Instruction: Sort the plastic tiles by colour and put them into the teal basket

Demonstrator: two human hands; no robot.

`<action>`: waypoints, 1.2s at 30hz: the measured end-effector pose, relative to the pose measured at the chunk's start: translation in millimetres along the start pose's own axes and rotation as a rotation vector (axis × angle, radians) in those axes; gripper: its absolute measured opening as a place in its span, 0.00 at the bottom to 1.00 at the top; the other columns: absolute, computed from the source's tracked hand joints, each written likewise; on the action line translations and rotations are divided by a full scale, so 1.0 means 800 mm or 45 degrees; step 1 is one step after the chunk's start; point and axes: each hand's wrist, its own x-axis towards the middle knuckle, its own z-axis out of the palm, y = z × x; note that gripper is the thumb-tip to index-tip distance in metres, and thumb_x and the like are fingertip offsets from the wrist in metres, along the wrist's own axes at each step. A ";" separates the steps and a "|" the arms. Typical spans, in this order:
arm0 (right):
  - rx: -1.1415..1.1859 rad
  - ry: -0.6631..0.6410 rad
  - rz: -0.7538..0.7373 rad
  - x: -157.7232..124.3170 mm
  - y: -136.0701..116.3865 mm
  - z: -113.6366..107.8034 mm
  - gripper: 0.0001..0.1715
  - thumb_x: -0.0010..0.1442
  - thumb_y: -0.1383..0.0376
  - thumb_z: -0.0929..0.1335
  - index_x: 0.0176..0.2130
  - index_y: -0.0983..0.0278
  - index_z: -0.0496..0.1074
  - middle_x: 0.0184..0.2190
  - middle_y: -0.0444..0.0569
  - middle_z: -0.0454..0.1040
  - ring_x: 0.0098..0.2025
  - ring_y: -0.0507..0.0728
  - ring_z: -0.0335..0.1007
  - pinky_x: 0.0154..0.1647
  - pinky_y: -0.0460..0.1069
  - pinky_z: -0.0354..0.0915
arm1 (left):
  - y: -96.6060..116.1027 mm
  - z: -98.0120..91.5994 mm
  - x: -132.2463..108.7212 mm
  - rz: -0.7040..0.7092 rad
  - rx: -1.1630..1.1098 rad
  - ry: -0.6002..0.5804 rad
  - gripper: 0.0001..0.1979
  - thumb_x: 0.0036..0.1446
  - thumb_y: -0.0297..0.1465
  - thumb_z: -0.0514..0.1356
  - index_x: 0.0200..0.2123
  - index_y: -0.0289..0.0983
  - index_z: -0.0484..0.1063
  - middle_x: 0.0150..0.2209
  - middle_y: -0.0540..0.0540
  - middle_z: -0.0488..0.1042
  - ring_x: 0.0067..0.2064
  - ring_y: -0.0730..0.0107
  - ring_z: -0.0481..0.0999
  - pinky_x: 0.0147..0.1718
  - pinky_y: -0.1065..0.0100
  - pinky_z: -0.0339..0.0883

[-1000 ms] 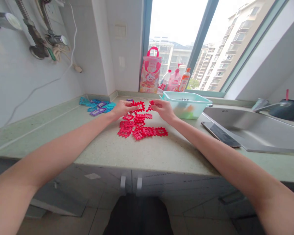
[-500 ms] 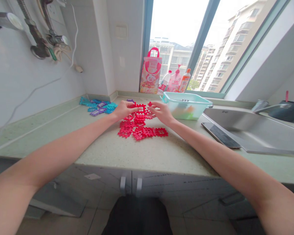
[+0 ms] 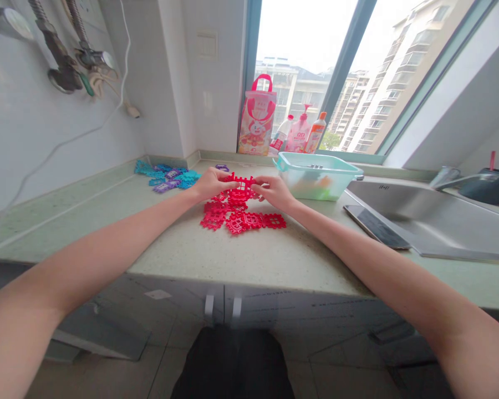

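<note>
Above the counter, my left hand pinches the left side of a red notched building tile with square openings. My right hand is closed at the tile's right edge, where a second red piece meets it; the fingers partly hide the join. Below and nearer to me lie several loose red tiles, among them a group on the left, an overlapping pair and one on the right. Blue and purple tiles lie heaped farther left, and a purple tile sits behind my left hand.
A translucent mint plastic box with pieces inside stands right of my hands. A phone lies by the steel sink. Along the window stand a pink carry bag, a pump bottle and other bottles.
My right hand has moved left, bringing its red piece against the tile in my left hand. The gap between them has closed. The view has shifted slightly.
</note>
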 end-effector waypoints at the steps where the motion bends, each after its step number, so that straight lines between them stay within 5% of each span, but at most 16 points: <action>1: -0.007 0.014 -0.012 0.001 0.000 -0.001 0.25 0.57 0.45 0.79 0.38 0.63 0.81 0.31 0.47 0.81 0.29 0.54 0.79 0.25 0.46 0.74 | -0.001 0.000 0.000 0.003 0.014 0.007 0.21 0.53 0.48 0.75 0.33 0.34 0.86 0.26 0.47 0.78 0.23 0.74 0.66 0.21 0.71 0.55; 17: -0.045 0.001 -0.047 0.001 0.003 -0.006 0.25 0.58 0.45 0.78 0.38 0.64 0.82 0.30 0.49 0.81 0.27 0.53 0.77 0.26 0.48 0.73 | 0.002 0.001 -0.001 0.020 0.103 0.062 0.19 0.54 0.47 0.76 0.29 0.36 0.84 0.22 0.48 0.75 0.22 0.70 0.69 0.21 0.68 0.54; 27: -0.048 0.029 -0.036 0.001 0.005 -0.007 0.29 0.57 0.41 0.79 0.39 0.63 0.83 0.28 0.48 0.81 0.28 0.55 0.78 0.31 0.50 0.77 | 0.010 0.003 -0.005 -0.002 0.064 0.022 0.22 0.53 0.47 0.76 0.23 0.36 0.80 0.19 0.50 0.70 0.20 0.76 0.62 0.20 0.69 0.47; 36: -0.054 0.108 -0.123 0.003 0.006 -0.004 0.26 0.57 0.43 0.79 0.38 0.62 0.84 0.34 0.49 0.84 0.35 0.59 0.81 0.38 0.54 0.80 | 0.010 0.006 -0.002 -0.200 -0.123 0.002 0.20 0.49 0.46 0.81 0.28 0.35 0.85 0.24 0.43 0.79 0.21 0.71 0.70 0.19 0.68 0.55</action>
